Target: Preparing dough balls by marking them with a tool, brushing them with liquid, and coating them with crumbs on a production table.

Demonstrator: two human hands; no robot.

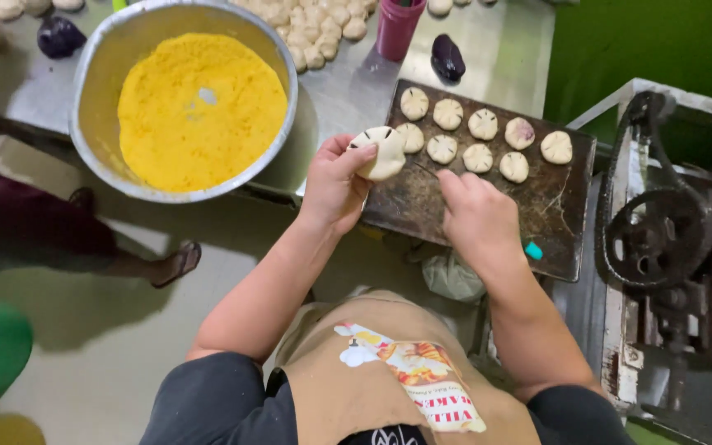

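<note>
My left hand (333,183) holds a round ball of pale dough (382,152) above the near left corner of a dark baking tray (558,222). My right hand (476,216) grips a thin blade or stick (423,168) whose tip points at the dough ball. On the tray lie several scored dough rounds (478,157) in two rows; one has a purple tint (519,132).
A big metal bowl (99,66) of yellow crumbs (199,109) stands at the left on the steel table (504,49). Several plain dough balls (315,33), a maroon cup (397,26) and dark purple lumps (447,56) lie behind. A machine with a belt wheel (651,237) is at the right. Another person's sandalled foot (176,262) is at left.
</note>
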